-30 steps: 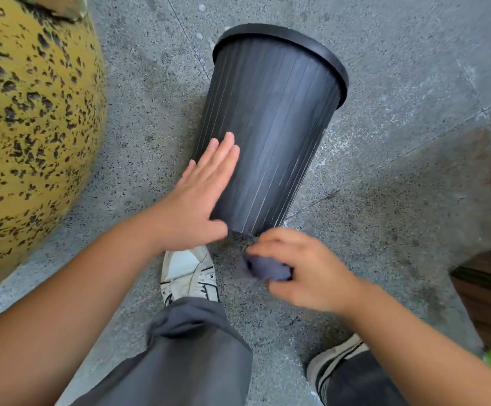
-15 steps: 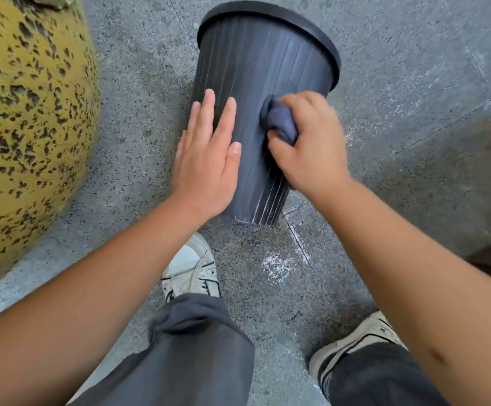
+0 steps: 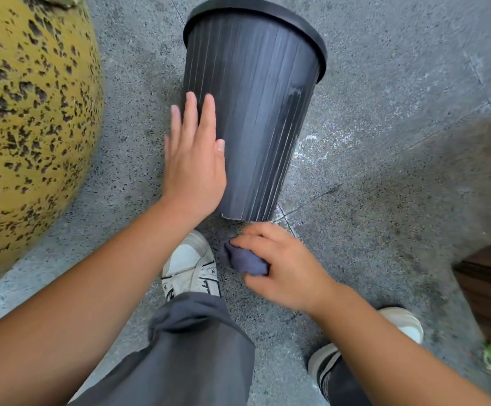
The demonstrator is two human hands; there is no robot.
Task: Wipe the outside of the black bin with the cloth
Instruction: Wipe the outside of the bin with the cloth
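The black bin [image 3: 253,112] is seen lying tilted on the speckled stone floor [image 3: 385,98], rim pointing away, narrow base toward the feet. It is steadied by the left hand [image 3: 193,159], which is laid flat and spread against the bin's left flank, fingers extended along the ribs. The cloth [image 3: 245,260], a dark blue-grey wad, is pinched and bunched in the right hand [image 3: 276,268], which is held just below the bin's base, apparently clear of the wall. A wiping stroke is judged to be at its low end, with more of the outside left to be covered. Trouble could be caused by the shape: a tapered round body is likely to roll or pivot if pressure is applied off-centre, and the flat palm offers only friction, no grip. The wad could also be caught on the chipped lower edge, where a small notch is visible. The right side and underside may be missed unless the bin is turned. The wall is made of matte plastic, finely ribbed lengthwise, with pale scuff lines and a dull smear near the rim; grime in such grooves is probably not lifted by a light pass. Beside it a large yellow sphere mottled with black [image 3: 27,127] is seen, and a white sneaker [image 3: 191,268] is planted just beneath the base.
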